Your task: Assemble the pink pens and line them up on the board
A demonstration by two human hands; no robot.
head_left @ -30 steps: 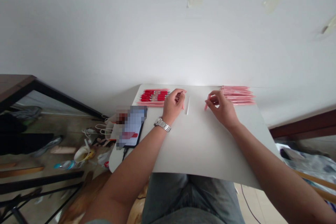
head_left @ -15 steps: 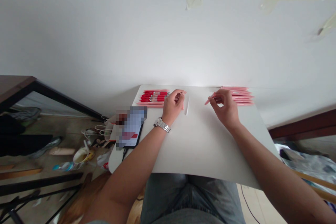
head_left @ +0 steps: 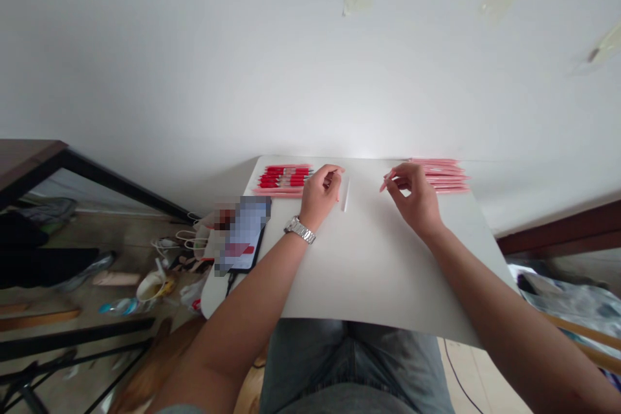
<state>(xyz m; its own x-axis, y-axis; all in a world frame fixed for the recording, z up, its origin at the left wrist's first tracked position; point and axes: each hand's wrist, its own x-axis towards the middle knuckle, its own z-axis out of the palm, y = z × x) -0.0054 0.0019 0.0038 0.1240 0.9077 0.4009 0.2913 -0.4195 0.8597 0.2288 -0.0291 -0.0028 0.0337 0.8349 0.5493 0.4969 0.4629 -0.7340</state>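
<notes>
My left hand (head_left: 322,187), wearing a metal watch, is closed with a small pink pen part (head_left: 338,199) just showing below the fingers; the rest of it is hidden. Between thumb and fingertips my right hand (head_left: 412,194) pinches a short, slim pink pen part (head_left: 385,183), held tilted above the table. A thin white stick (head_left: 346,195), perhaps a pen refill, lies on the table beside my left fingers. To the left of that hand are several red pens (head_left: 284,178) in a row. Several pink pens or pen barrels (head_left: 444,176) lie behind my right hand.
The white table (head_left: 369,272) stands against a white wall. A phone (head_left: 250,239), partly blurred out, rests at its left edge with a cable. Left on the floor are a bottle (head_left: 119,307), a cup (head_left: 150,286) and cords. A dark-framed table (head_left: 63,149) stands left.
My right fingers have shifted slightly and the pink part in them has turned a little, its tip now more upright. My left hand has stayed in place.
</notes>
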